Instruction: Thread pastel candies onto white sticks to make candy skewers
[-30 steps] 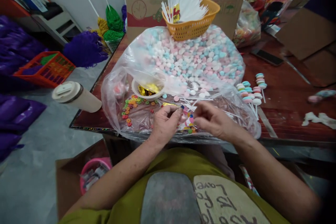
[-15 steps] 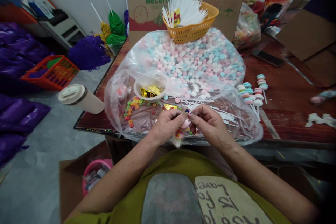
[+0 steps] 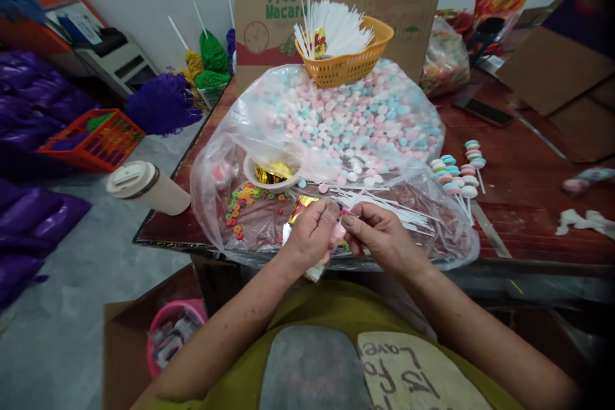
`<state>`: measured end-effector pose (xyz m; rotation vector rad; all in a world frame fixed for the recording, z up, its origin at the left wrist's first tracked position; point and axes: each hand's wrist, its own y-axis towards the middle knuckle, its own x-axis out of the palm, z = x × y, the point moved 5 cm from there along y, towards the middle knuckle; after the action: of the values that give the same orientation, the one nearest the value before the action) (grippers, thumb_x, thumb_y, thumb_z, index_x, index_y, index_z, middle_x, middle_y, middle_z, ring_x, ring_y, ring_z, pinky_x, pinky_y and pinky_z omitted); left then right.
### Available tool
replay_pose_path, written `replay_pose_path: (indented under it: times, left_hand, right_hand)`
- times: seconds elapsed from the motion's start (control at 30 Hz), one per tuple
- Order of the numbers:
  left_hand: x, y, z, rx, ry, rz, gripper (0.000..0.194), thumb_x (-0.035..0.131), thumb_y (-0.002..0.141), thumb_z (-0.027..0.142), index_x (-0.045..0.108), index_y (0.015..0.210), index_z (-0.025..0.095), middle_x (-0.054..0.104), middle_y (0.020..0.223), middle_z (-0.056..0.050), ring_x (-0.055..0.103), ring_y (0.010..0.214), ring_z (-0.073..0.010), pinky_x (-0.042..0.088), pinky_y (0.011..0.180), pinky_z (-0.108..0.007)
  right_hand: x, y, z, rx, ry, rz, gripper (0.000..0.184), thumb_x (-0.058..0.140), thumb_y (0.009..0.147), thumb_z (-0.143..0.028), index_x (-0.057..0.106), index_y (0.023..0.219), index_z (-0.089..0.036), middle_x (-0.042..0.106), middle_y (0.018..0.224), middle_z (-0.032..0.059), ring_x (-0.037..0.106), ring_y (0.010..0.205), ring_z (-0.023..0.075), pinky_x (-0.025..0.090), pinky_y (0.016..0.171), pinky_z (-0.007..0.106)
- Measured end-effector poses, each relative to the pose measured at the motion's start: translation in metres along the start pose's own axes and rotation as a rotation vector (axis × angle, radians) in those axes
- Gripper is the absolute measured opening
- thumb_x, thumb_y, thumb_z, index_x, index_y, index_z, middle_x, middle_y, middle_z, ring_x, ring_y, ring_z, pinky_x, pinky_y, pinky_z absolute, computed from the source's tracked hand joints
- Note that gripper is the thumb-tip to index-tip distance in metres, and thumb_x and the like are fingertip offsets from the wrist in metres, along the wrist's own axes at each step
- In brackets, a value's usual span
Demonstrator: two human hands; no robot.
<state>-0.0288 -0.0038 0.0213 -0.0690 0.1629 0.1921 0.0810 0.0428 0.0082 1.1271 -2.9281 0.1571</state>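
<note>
Our left hand [image 3: 312, 230] is closed around a packet [image 3: 338, 230] of pale pink sweets, and our right hand [image 3: 384, 234] pinches its upper end between thumb and fingers. We have the packet at the near edge of the worktop [image 3: 523, 205], in front of our body, its lower end slanting down to the near left. The work in hand looks like fine fingering at the packet's neck; we judge that it calls for a light, steady pinch, since the film looks thin and the sweets could crack if squeezed. Our fingers hide whether a tie is there.

Just beyond our hands lie slim, straight white sticks [image 3: 408, 213], matte and loosely fanned. A shiny gold wrapper [image 3: 302, 204] is beside our left hand. Farther left, a smooth round bowl [image 3: 288, 186] holds crinkled gold foil [image 3: 271, 173], with small bright rings [image 3: 247, 192] scattered near it. On the far side, rounded pastel sweets [image 3: 346, 115] fill a clear, wrinkled bag [image 3: 211, 166], behind which stands a perforated basket [image 3: 336, 70]. To the right, stacks [image 3: 469, 180] of striped discs sit on sticks.
</note>
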Motion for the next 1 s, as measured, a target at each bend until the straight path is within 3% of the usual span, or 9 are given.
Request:
replay_pose_path:
  times: [0.13,0.23,0.47,0.53,0.63,0.7,0.8,0.9,1.0]
  left_hand:
    - [0.010,-0.003,-0.007,-0.127,-0.133,-0.369,0.028,0.041,0.084,0.048,0.041,0.086,0.019,0.045,0.056,0.007,0.042,0.042,-0.0070,0.033,0.040,-0.018]
    - [0.008,-0.004,-0.008,-0.115,-0.076,-0.537,0.023,0.042,0.084,0.040,0.046,0.083,0.017,0.049,0.058,0.004,0.046,0.048,-0.0087,0.038,0.046,-0.019]
    - [0.000,0.005,-0.004,-0.088,0.158,-0.526,0.019,0.041,0.077,0.019,0.052,0.062,0.016,0.053,0.058,0.001,0.047,0.054,-0.0106,0.039,0.053,-0.021]
    - [-0.002,0.005,-0.003,-0.107,0.134,-0.491,0.027,0.038,0.080,0.022,0.052,0.058,0.016,0.053,0.055,0.000,0.047,0.052,-0.0111,0.038,0.052,-0.022]
    - [-0.007,0.005,-0.004,-0.125,0.167,-0.407,0.035,0.035,0.082,0.027,0.050,0.053,0.017,0.051,0.051,0.000,0.046,0.050,-0.0111,0.036,0.050,-0.021]
    - [-0.009,0.005,-0.008,-0.125,0.202,-0.388,0.034,0.035,0.082,0.028,0.049,0.053,0.017,0.050,0.050,0.000,0.046,0.049,-0.0115,0.036,0.048,-0.022]
    - [-0.011,0.005,-0.005,0.011,0.300,-0.339,0.024,0.040,0.079,0.026,0.052,0.059,0.017,0.054,0.055,0.000,0.048,0.054,-0.0133,0.037,0.051,-0.023]
    - [-0.015,0.002,0.002,0.133,0.334,-0.354,0.017,0.044,0.077,0.025,0.054,0.066,0.018,0.056,0.063,0.000,0.049,0.061,-0.0140,0.039,0.056,-0.023]
    - [-0.017,-0.005,-0.002,-0.029,0.237,-0.525,0.020,0.041,0.078,0.025,0.051,0.062,0.018,0.054,0.058,0.001,0.050,0.056,-0.0122,0.039,0.052,-0.021]
  right_hand:
    - [-0.002,-0.005,-0.007,-0.159,-0.317,0.130,0.024,0.047,0.085,-0.039,0.055,0.075,-0.018,0.052,0.052,-0.0028,0.044,0.045,0.0089,0.035,0.046,0.021]
    - [-0.001,-0.005,-0.015,-0.230,-0.485,0.122,0.019,0.053,0.079,-0.034,0.058,0.068,-0.018,0.054,0.055,-0.0010,0.045,0.051,0.0100,0.035,0.051,0.022]
    - [0.005,0.011,0.005,0.209,0.187,0.060,0.035,0.061,0.068,-0.046,0.041,0.057,-0.020,0.038,0.037,-0.0082,0.021,0.029,0.0044,0.017,0.031,0.020]
    - [-0.009,0.010,-0.007,0.055,0.156,0.233,0.032,0.059,0.072,-0.045,0.040,0.060,-0.021,0.038,0.040,-0.0079,0.026,0.031,0.0056,0.022,0.033,0.020]
    - [-0.030,-0.005,-0.045,-0.427,-0.293,0.516,0.017,0.055,0.080,-0.036,0.049,0.074,-0.021,0.054,0.063,0.0002,0.049,0.056,0.0125,0.041,0.053,0.026]
    - [-0.016,-0.012,-0.063,-0.706,-0.772,0.417,0.013,0.055,0.080,-0.029,0.055,0.090,-0.021,0.061,0.095,0.0091,0.053,0.090,0.0208,0.042,0.077,0.036]
    - [0.016,-0.006,-0.055,-0.874,-1.317,0.051,0.016,0.054,0.080,-0.020,0.059,0.095,-0.020,0.052,0.123,0.0107,0.037,0.117,0.0279,0.028,0.094,0.046]
    - [0.033,0.005,-0.044,-0.963,-1.459,-0.118,0.013,0.050,0.081,-0.015,0.061,0.086,-0.019,0.056,0.118,0.0065,0.035,0.119,0.0253,0.017,0.100,0.048]
    - [0.034,0.017,-0.043,-0.960,-1.409,-0.154,0.012,0.048,0.081,-0.018,0.061,0.082,-0.019,0.061,0.106,0.0051,0.041,0.112,0.0239,0.021,0.098,0.047]
